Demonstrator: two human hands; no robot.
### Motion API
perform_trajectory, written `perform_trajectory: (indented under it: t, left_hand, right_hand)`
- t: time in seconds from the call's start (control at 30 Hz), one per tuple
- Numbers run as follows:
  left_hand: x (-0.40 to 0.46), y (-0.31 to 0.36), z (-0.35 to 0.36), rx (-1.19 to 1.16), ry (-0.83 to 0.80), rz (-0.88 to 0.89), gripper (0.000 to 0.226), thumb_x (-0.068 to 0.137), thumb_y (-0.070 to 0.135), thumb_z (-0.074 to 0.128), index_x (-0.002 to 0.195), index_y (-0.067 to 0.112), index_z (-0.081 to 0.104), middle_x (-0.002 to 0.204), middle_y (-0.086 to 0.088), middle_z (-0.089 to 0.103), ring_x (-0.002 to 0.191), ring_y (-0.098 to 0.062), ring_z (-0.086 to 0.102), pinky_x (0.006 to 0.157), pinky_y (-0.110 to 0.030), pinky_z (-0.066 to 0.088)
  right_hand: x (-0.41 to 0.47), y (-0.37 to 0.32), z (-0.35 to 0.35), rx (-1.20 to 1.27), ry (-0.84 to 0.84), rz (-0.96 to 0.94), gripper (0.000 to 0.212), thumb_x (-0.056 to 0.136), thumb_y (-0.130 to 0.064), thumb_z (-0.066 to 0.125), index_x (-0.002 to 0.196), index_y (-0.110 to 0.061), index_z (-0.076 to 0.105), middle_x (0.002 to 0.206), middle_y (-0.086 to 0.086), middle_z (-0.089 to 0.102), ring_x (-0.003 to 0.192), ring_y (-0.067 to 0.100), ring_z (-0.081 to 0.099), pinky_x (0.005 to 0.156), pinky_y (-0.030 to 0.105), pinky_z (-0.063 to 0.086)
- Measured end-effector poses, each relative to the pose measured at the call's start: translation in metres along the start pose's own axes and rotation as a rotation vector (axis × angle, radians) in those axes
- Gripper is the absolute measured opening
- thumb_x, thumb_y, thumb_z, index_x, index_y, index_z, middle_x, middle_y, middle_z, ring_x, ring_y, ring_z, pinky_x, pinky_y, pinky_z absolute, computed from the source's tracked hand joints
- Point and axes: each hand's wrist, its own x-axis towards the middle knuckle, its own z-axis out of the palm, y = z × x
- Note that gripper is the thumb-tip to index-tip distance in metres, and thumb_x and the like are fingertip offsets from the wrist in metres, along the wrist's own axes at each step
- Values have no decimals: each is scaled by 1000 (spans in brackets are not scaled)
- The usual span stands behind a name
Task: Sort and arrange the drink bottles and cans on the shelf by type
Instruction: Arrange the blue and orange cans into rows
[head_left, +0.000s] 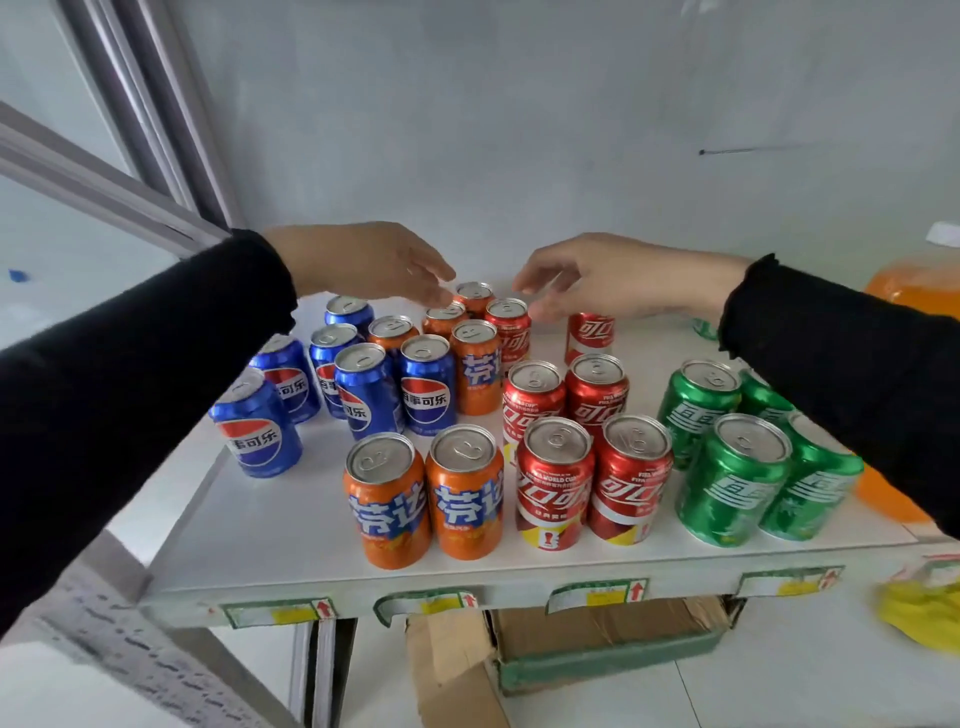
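Observation:
Drink cans stand upright on a white shelf (291, 525). Several blue cans (367, 391) fill the left side. Orange cans stand mid-back (475, 366), and two more stand at the front (387, 501). Red cans (555, 480) occupy the centre right, with one alone further back (590, 332). Green cans (735, 478) are grouped at the right. My left hand (374, 262) hovers over the rear orange cans, fingers relaxed and extended, holding nothing. My right hand (613, 275) hovers just above a rear red can (510, 327), fingers loosely spread and empty.
A wall rises directly behind the shelf. An orange bottle (914, 288) stands at the far right, partly hidden by my right sleeve. A yellow bag (919, 608) lies at the lower right. An open cardboard box (582, 644) sits below the shelf. A window frame (104, 182) is at the left.

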Motion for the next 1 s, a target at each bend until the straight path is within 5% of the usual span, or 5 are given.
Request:
perform_trajectory:
  t: [0.13,0.3,0.5,0.8,1.0]
  left_hand:
    - [-16,-36,0,120,-14,-121,59,86,51,70,138,27,58,133,5,63,117,-18,57,107,-36,40]
    - [-31,-65,23,171,-44,-136,55,85,48,73,134,27,58,130,2,61,106,-18,55,90,-31,41]
    - [-29,-74,52,186,-37,-151,65,85,49,73,142,27,52,132,0,61,107,-22,58,95,-35,48]
    - [-31,-63,66,176,43,-161,58,74,49,82,118,23,54,105,1,66,87,-22,59,79,-36,50]
    - [-82,-69,46,149,83,-237,57,72,59,79,107,23,52,99,4,63,85,-20,60,68,-33,45]
  right_hand:
    - [29,-31,28,-21,-8,-55,46,92,-40,69,133,-23,60,126,-7,65,112,11,61,80,16,44]
    - [61,-50,71,-126,-102,-40,58,90,-47,69,138,-18,54,133,1,61,118,20,58,98,37,50]
    - [79,-57,93,-281,-133,-52,66,88,-56,67,140,-19,51,129,4,59,106,20,56,82,33,49]
    - [84,-59,92,-284,-181,-102,67,83,-52,75,135,-22,46,115,6,52,79,10,46,63,29,39]
    - [77,-88,83,-236,-119,-161,62,75,-59,77,123,-30,50,109,-2,57,93,20,55,68,34,43]
